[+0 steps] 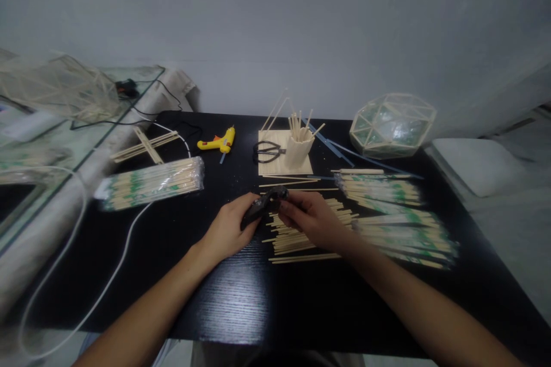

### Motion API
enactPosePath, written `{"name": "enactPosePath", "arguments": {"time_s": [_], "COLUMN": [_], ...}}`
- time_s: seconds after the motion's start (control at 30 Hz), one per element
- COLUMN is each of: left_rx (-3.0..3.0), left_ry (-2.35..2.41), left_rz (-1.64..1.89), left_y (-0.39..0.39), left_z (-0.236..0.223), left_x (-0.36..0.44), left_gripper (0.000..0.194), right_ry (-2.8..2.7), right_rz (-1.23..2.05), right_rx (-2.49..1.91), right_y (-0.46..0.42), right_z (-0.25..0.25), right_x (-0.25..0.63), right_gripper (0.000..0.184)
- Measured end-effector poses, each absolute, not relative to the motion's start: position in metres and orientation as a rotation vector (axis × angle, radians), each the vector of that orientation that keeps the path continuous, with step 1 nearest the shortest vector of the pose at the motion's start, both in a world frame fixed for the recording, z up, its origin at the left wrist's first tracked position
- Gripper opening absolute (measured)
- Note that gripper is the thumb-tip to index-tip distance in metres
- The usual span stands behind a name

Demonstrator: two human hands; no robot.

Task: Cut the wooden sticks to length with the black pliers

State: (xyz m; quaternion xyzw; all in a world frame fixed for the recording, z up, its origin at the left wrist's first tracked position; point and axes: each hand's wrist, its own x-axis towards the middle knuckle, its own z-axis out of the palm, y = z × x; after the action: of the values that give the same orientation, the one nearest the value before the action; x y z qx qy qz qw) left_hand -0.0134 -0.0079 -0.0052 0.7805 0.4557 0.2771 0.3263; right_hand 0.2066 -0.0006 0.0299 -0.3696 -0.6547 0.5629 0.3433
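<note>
My left hand is closed around a small black hand tool, whose exact kind I cannot make out. At the tool's right end, the fingers of my right hand are pinched together; whatever they hold is hidden. Under and beside my right hand lies a spread of loose wooden sticks. Just beyond the hands, black-handled scissors rest on a square wooden board, their blades reaching behind a stick-built cup full of sticks.
A yellow glue gun lies left of the board. Packaged chopsticks sit on the left, with more wrapped ones at right. A faceted stick frame stands at the back right. A white cable loops across the black table.
</note>
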Motion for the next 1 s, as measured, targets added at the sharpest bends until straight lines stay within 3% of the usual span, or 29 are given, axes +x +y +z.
{"name": "enactPosePath", "arguments": {"time_s": [0.23, 0.53, 0.67, 0.8, 1.0], "left_rx": [2.029, 2.065, 2.111, 2.197, 2.316], "left_ry": [1.257, 1.360, 1.519, 1.632, 1.667], "left_rz": [0.665, 0.643, 0.648, 0.562, 0.400], "left_y": [-0.010, -0.005, -0.001, 0.001, -0.004], "left_z": [-0.003, -0.005, -0.007, -0.008, -0.008], "left_x": [-0.014, -0.014, -0.020, -0.021, -0.013], "left_gripper": [0.008, 0.008, 0.004, 0.010, 0.017], "right_ry": [-1.587, -1.722, -1.803, -1.769, -2.163], "right_rz": [1.560, 1.415, 1.215, 0.780, 0.316], "right_rx": [-0.979, -1.095, -1.233, -1.328, -1.168], "right_y": [-0.001, 0.002, 0.003, -0.002, -0.014], "right_z": [0.030, 0.028, 0.036, 0.041, 0.022], "right_x": [0.204, 0.207, 0.212, 0.214, 0.208], "right_gripper": [0.045, 0.038, 0.026, 0.018, 0.032]}}
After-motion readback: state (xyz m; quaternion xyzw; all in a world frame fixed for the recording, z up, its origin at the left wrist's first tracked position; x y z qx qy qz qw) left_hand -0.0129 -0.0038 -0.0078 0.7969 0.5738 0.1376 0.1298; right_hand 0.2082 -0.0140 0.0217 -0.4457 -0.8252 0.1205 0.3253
